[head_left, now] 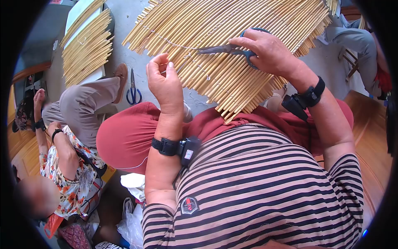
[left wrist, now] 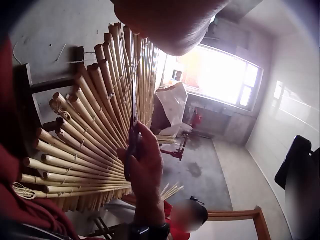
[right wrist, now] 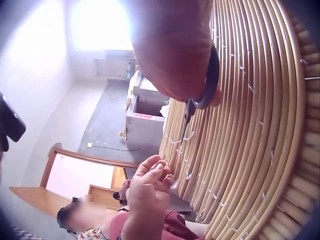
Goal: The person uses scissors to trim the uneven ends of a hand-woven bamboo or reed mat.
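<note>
A mat of thin straw-coloured sticks (head_left: 232, 66), tied by rows of white string, spreads before the person. The right hand (head_left: 271, 52) grips dark blue-handled scissors (head_left: 224, 49), whose blades point left over the mat by a string row. At the mat's left edge the left hand (head_left: 165, 83) is raised, thumb and fingertips brought together; whether string is between them cannot be told. The right wrist view shows the left hand (right wrist: 150, 192) near the scissor tips and the scissors' ring (right wrist: 212, 77) round the right hand's fingers. In the left wrist view the right hand (left wrist: 146, 165) holds the scissors.
Another pair of scissors (head_left: 133, 89) lies on the grey floor. A second bundle of sticks (head_left: 88, 50) rests on a pale board at the upper left. A seated person in a floral top (head_left: 76, 174) is at left; another person's legs (head_left: 352, 45) are at right.
</note>
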Available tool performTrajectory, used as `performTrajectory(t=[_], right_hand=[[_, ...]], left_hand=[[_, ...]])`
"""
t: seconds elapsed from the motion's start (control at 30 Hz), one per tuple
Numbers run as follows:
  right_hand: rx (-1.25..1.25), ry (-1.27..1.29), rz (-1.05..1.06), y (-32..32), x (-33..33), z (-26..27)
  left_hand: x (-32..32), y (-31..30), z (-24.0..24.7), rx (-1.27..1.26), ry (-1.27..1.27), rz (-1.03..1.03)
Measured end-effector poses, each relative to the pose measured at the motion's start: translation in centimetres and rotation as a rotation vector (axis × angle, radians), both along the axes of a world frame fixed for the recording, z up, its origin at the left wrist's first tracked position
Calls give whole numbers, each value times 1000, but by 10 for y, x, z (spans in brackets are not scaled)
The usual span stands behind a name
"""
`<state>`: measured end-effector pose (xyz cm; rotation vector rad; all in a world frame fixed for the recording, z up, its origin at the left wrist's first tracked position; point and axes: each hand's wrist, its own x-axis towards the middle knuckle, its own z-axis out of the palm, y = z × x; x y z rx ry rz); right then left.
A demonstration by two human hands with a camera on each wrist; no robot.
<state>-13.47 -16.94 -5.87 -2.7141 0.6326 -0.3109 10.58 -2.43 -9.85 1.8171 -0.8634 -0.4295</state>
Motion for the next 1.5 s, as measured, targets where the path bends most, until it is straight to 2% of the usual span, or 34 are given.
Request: performTrajectory(t=[0.07, 0.17, 0.47, 0.57, 0.6, 0.73, 0.83, 0.93, 1.2, 1.4, 1.5], right_hand=[[38, -9, 15, -5, 2, -3], [46, -31, 28, -5, 9, -4], [40, 26, -4, -7, 25, 5], [-3, 21, -17, -3, 24, 5], [-8, 30, -19, -1, 23, 6], [-6, 37, -6, 4, 26, 5], [-31, 51, -32, 9, 29, 3], [-49, -12, -23, 14, 28, -3], [-58, 25, -69, 24, 24, -5], [22, -1, -77, 29, 19, -10], [-18, 21, -113, 27, 15, -8]], left_hand=[[3, -4, 3, 19, 49, 9], [1, -5, 11, 89, -23, -4], [-4, -13, 24, 70, -73, -51], [-8, -9, 22, 74, -334, -179], [-10, -9, 20, 65, -297, -195], [-16, -12, 20, 176, -531, -196], [-25, -18, 23, 287, -596, -199], [-21, -19, 14, 324, -632, -201], [-25, -15, 10, 369, -661, -188], [-26, -12, 4, 325, -708, -183], [-27, -9, 8, 273, -671, -190]])
